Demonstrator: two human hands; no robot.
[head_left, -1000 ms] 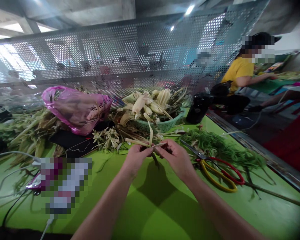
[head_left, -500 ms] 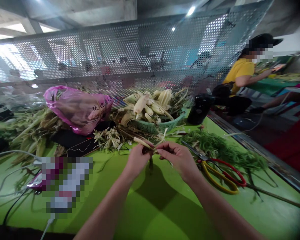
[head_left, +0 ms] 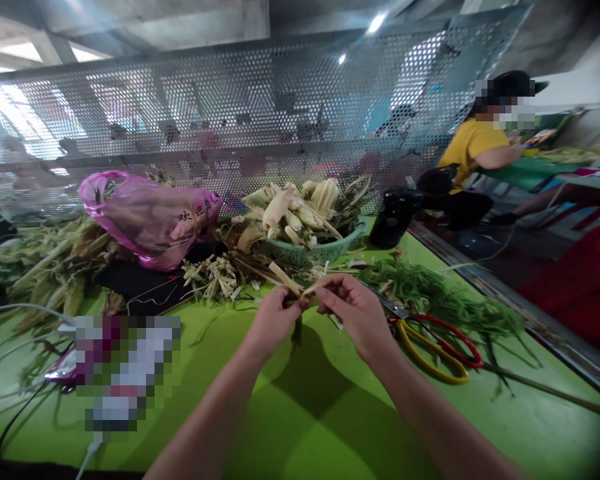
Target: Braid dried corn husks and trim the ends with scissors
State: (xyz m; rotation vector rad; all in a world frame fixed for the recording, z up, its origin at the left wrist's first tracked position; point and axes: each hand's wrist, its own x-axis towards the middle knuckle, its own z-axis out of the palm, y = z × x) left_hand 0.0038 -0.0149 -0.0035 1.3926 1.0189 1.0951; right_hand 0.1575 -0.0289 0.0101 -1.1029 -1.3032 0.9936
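Close together over the green table [head_left: 220,387], my left hand [head_left: 269,323] and my right hand [head_left: 359,312] pinch pale strips of corn husk. One husk strip [head_left: 283,277] sticks up past my left fingertips. Another pale piece runs between the fingers of both hands, and a darker end hangs below my left hand. How the strips cross is partly hidden by my fingers. Right of my right hand lie scissors [head_left: 433,350] with one yellow and one red handle, their blades partly behind the wrist.
Behind the hands stands a green basket [head_left: 325,252] heaped with husks. A pink plastic bag [head_left: 150,220], a black bottle [head_left: 394,217] and green fibres [head_left: 440,293] lie around it. Cables and a blurred power strip are at left. A person in a yellow shirt [head_left: 475,143] sits at right.
The upright husk strip now stands taller above my left hand, and the piece between the hands shows more openly. The whole view has shifted slightly.
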